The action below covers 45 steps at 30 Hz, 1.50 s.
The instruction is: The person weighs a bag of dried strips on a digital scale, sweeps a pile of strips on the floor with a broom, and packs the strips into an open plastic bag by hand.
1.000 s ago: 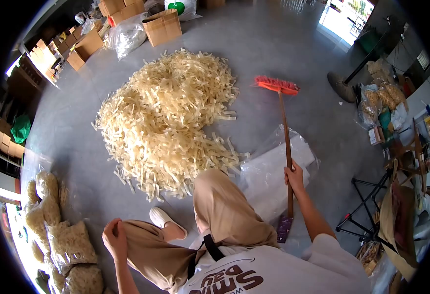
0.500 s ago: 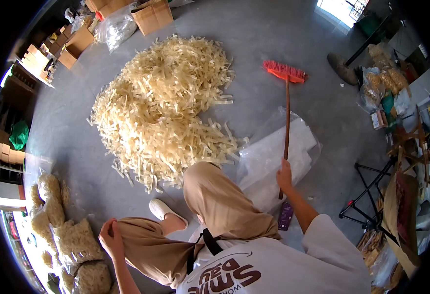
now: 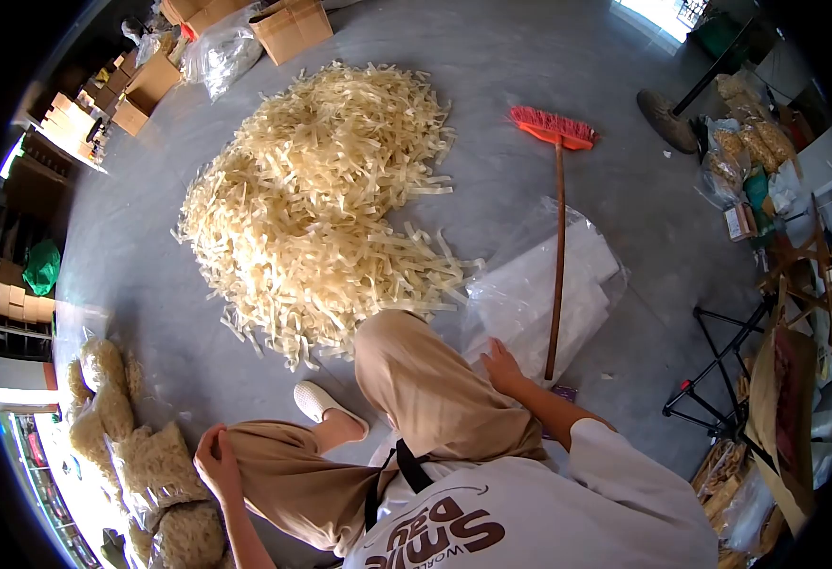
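My right hand (image 3: 501, 366) is over the near left edge of the clear plastic bags (image 3: 544, 294), fingers stretched out and holding nothing. Whether it touches the plastic I cannot tell. A broom (image 3: 559, 256) with a red head and brown wooden handle lies to its right, the handle's end across the bags. My left hand (image 3: 215, 462) rests at my left knee, loosely bent and with nothing visible in it. In front of my knees spreads a large heap of pale yellow strips (image 3: 321, 218).
Filled clear bags (image 3: 155, 465) stand at the left. Cardboard boxes (image 3: 291, 30) sit at the back left. On the right are a black folding frame (image 3: 720, 370), more filled bags (image 3: 753, 147) and a round-based stand (image 3: 667, 121). A dark purple packet (image 3: 565, 392) lies partly hidden by my right arm.
My right hand has let go of the broom handle and moved left to the plastic bags. The broom now lies slightly turned. My left hand has stayed at the knee.
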Available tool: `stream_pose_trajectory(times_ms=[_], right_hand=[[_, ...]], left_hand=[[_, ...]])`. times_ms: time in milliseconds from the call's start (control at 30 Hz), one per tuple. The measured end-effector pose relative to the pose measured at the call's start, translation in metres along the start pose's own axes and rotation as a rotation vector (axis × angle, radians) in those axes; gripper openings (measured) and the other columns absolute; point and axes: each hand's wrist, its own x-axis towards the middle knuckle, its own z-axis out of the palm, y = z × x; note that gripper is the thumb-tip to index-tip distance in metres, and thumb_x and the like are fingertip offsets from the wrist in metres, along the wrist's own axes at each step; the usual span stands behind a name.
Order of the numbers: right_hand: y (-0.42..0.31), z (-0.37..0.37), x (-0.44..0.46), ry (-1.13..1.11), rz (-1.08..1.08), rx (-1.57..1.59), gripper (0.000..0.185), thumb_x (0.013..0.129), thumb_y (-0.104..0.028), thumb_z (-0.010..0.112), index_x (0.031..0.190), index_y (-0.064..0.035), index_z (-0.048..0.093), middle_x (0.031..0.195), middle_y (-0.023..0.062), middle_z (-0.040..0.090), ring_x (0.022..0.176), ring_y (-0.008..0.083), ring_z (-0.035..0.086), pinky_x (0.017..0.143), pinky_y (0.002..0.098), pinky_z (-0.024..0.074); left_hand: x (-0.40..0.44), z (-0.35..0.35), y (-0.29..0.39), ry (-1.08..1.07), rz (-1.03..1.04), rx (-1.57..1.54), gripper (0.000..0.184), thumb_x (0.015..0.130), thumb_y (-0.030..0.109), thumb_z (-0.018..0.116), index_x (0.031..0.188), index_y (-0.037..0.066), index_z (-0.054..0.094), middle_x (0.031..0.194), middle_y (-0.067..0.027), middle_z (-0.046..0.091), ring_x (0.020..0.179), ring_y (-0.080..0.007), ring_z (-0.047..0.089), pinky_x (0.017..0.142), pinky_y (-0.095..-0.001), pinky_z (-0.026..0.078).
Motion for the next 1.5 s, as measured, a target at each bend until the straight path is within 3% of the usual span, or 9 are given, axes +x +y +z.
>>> stream_pose_trajectory(times_ms=[233, 300, 400, 600, 733, 800, 900, 1400, 1500], right_hand=[[-0.034, -0.050, 0.048, 0.350, -0.313, -0.226, 0.047, 0.068, -0.003, 0.054, 0.115, -0.0045, 0.049, 0.126, 0.0167, 0.040, 0.119, 0.0342, 0.035, 0.096, 0.0407, 0.0334], [-0.030, -0.047, 0.057, 0.138, -0.293, -0.299, 0.030, 0.069, -0.002, 0.052, 0.098, -0.0050, 0.058, 0.102, 0.0106, 0.055, 0.105, 0.0304, 0.047, 0.093, 0.0358, 0.0351], [-0.020, -0.047, 0.068, -0.143, -0.283, -0.245, 0.023, 0.070, 0.000, 0.051, 0.087, -0.0078, 0.063, 0.080, 0.0065, 0.057, 0.091, 0.0271, 0.052, 0.089, 0.0339, 0.0375], [-0.003, -0.106, 0.038, 0.599, -0.263, 0.115, 0.015, 0.069, -0.004, 0.057, 0.082, -0.0072, 0.063, 0.086, 0.0090, 0.061, 0.091, 0.0251, 0.054, 0.082, 0.0353, 0.0418], [0.009, -0.151, 0.018, 0.786, -0.123, 0.071, 0.013, 0.075, -0.006, 0.055, 0.086, -0.0042, 0.063, 0.092, 0.0123, 0.062, 0.089, 0.0257, 0.056, 0.080, 0.0337, 0.0433], [0.009, -0.163, 0.011, 0.896, 0.117, 0.504, 0.018, 0.086, -0.009, 0.046, 0.091, -0.0013, 0.061, 0.091, 0.0120, 0.062, 0.083, 0.0219, 0.057, 0.078, 0.0295, 0.0437], [0.000, -0.185, 0.001, 0.896, 0.158, 0.963, 0.025, 0.092, -0.012, 0.038, 0.093, 0.0012, 0.059, 0.089, 0.0092, 0.061, 0.080, 0.0152, 0.056, 0.075, 0.0261, 0.0431], [-0.005, -0.205, 0.032, 0.912, 0.088, 0.888, 0.009, 0.084, -0.001, 0.053, 0.077, 0.0050, 0.053, 0.070, 0.0024, 0.054, 0.070, 0.0076, 0.055, 0.062, 0.0213, 0.0469], [-0.002, -0.203, 0.037, 0.814, 0.076, 0.885, 0.007, 0.081, -0.002, 0.055, 0.079, 0.0042, 0.057, 0.071, 0.0072, 0.057, 0.065, 0.0130, 0.057, 0.060, 0.0246, 0.0466]], left_hand=[[0.001, 0.000, -0.007, 0.014, 0.009, 0.034, 0.014, 0.080, 0.009, 0.054, 0.083, -0.002, 0.062, 0.075, -0.0087, 0.062, 0.067, -0.0149, 0.056, 0.066, -0.0261, 0.045], [0.001, 0.002, -0.008, 0.016, 0.002, 0.023, 0.014, 0.080, 0.009, 0.054, 0.083, -0.001, 0.062, 0.075, -0.0088, 0.062, 0.067, -0.0154, 0.057, 0.066, -0.0263, 0.045], [-0.001, 0.000, -0.004, 0.011, -0.014, 0.035, 0.014, 0.081, 0.010, 0.054, 0.083, -0.001, 0.062, 0.075, -0.0091, 0.063, 0.067, -0.0162, 0.057, 0.066, -0.0267, 0.045], [-0.006, -0.004, -0.006, 0.026, -0.006, 0.023, 0.014, 0.081, 0.009, 0.053, 0.083, -0.003, 0.062, 0.076, -0.0097, 0.063, 0.068, -0.0168, 0.058, 0.067, -0.0272, 0.046], [-0.006, -0.005, -0.011, 0.029, -0.003, -0.003, 0.015, 0.081, 0.010, 0.053, 0.083, -0.003, 0.061, 0.075, -0.0104, 0.063, 0.069, -0.0176, 0.059, 0.068, -0.0277, 0.046], [-0.005, -0.004, -0.013, 0.038, 0.004, -0.011, 0.015, 0.081, 0.010, 0.054, 0.083, -0.003, 0.061, 0.075, -0.0105, 0.063, 0.069, -0.0178, 0.059, 0.068, -0.0279, 0.046], [-0.007, -0.004, -0.014, 0.057, 0.028, 0.002, 0.016, 0.080, 0.012, 0.054, 0.082, -0.002, 0.062, 0.075, -0.0113, 0.062, 0.069, -0.0200, 0.059, 0.068, -0.0288, 0.046], [-0.010, -0.004, -0.012, 0.046, 0.020, 0.084, 0.016, 0.079, 0.013, 0.055, 0.084, 0.000, 0.062, 0.082, -0.0115, 0.063, 0.077, -0.0244, 0.059, 0.072, -0.0326, 0.046], [-0.011, 0.003, 0.011, 0.076, 0.325, 0.421, 0.014, 0.075, 0.007, 0.057, 0.086, 0.001, 0.061, 0.092, -0.0125, 0.062, 0.092, -0.0271, 0.056, 0.078, -0.0367, 0.045]])
